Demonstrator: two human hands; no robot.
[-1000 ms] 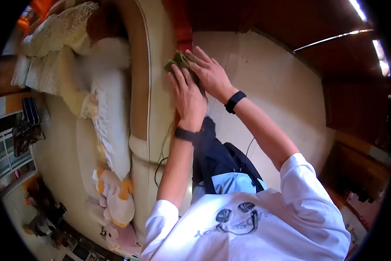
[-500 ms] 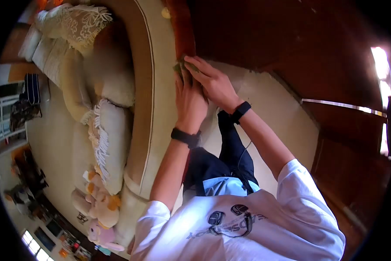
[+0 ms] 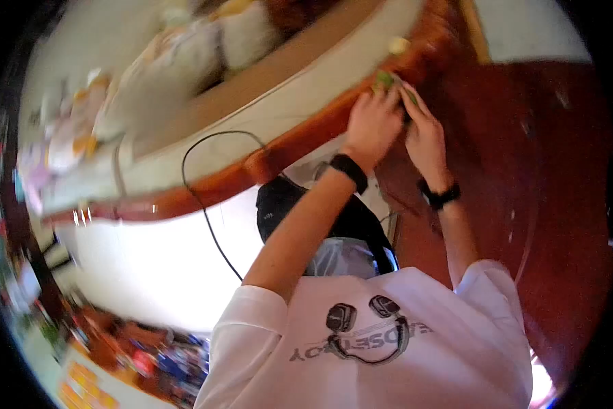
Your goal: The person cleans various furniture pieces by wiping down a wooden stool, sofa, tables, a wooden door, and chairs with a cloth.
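Left hand [image 3: 376,126] and right hand [image 3: 427,140] are close together, fingers extended; the green cloth [image 3: 385,79] is at the fingertips; finger closure around it cannot be determined; a wooden rail [image 3: 317,129] extends leftward from the grip.

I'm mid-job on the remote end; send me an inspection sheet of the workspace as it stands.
Surface: reddish wooden rail along the pale sofa edge.
Job's things: green cloth at the rail, partly hidden by fingers.
Clutter: plush toys on the sofa, blurred; a pale round thing near the cloth, identity unclear.
Hands: left hand at the cloth; right hand close beside it, fingers extended; how firmly either grips is unclear.
Cables: one black cable looping across the sofa edge and rail; its ends cannot be made out.
Surroundings: dark red-brown surface to the right; overexposed pale floor to the left.
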